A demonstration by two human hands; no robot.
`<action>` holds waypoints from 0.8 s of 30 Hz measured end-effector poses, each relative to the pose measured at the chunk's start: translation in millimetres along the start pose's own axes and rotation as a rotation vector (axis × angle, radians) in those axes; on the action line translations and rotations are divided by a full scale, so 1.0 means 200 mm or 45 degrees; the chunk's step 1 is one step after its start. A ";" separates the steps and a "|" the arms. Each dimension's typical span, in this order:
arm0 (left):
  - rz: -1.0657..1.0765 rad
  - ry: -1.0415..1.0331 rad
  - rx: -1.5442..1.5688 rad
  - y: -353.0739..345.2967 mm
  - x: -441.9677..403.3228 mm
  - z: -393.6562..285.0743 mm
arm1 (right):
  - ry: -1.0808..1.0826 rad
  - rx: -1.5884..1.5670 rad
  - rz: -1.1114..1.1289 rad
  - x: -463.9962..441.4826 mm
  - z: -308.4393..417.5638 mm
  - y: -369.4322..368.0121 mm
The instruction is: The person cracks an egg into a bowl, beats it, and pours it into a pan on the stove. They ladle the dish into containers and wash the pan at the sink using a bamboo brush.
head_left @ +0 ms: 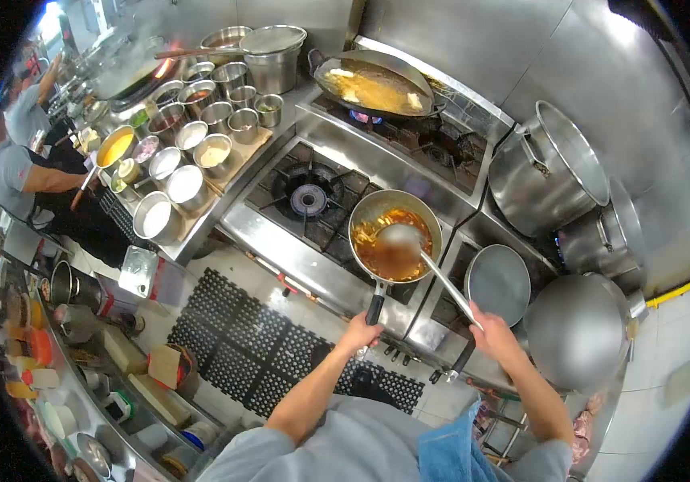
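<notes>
From my remote view, the round silver metal pan with a black handle (375,301) points its handle back toward my body, its long axis running nearly straight away from me. It sits to the right of the black iron burner (310,197), ahead of both hands, holding reddish-brown sauce with pale pieces (382,253). My left hand (359,331), nearer me than the burner, is closed around the handle's end. My right hand (493,336), farther right of the burner, grips the long silver metal ladle (451,289), which slants forward-left into the sauce, its bowl partly blurred.
</notes>
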State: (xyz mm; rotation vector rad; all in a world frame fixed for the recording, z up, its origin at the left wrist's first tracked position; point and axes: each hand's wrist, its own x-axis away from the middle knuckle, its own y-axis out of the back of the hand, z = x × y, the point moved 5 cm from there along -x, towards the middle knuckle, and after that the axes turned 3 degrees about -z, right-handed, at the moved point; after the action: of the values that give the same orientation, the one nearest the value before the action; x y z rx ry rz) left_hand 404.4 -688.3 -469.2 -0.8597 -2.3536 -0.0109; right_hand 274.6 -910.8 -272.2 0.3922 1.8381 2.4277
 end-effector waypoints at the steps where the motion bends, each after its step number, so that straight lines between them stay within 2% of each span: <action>1: -0.001 -0.004 0.002 0.00 -0.01 0.00 | -0.010 -0.051 0.002 0.07 0.03 0.04; 6: -0.045 -0.077 -0.042 0.01 -0.08 0.08 | -0.132 -0.085 0.205 0.22 0.22 0.15; 9: -0.091 -0.102 -0.116 0.01 -0.07 0.07 | -0.172 0.093 0.367 0.18 0.20 0.06; 14: -0.090 -0.004 -0.321 0.02 -0.05 0.05 | -0.112 0.077 0.244 0.02 0.18 -0.04; 18: -0.078 -0.030 -0.207 0.01 -0.08 0.10 | -0.051 0.098 0.125 -0.09 0.17 -0.10; 24: -0.127 0.029 -0.173 0.01 -0.08 0.07 | -0.066 0.141 0.095 -0.28 0.07 -0.18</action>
State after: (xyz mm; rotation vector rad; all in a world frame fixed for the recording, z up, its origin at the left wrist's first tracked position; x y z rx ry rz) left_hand 407.1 -693.1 -489.1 -0.8003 -2.3937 -0.2227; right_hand 329.1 -899.9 -313.3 0.5355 1.9763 2.3446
